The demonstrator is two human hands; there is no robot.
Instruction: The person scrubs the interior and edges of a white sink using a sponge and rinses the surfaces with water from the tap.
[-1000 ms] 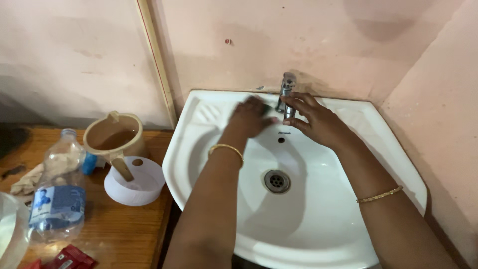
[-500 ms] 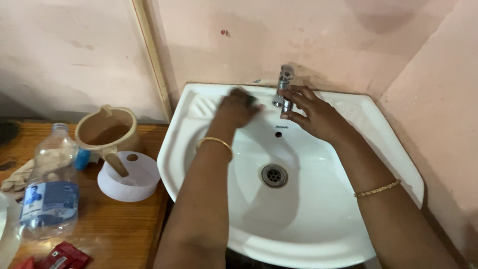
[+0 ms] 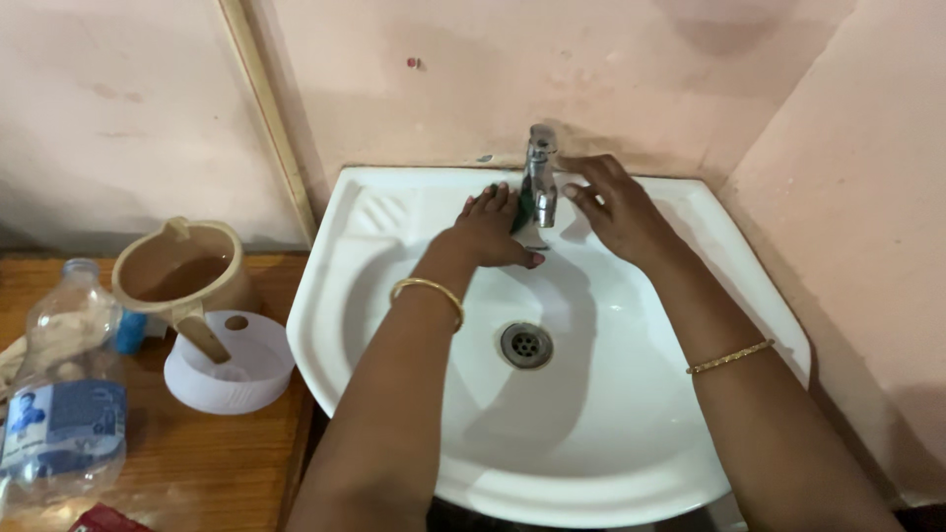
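Scrubbing the tap base, mid-step.
Left hand presses a green scrub pad against the chrome tap, at 12 o'clock on the white sink; fingers curled on the pad. Right hand rests open and flat on the rim just beside the tap at its 3 o'clock, gripping nothing. My read: the next move calls for working the pad round the tap's base and back. Beige jug on the counter, 9 o'clock, well apart.
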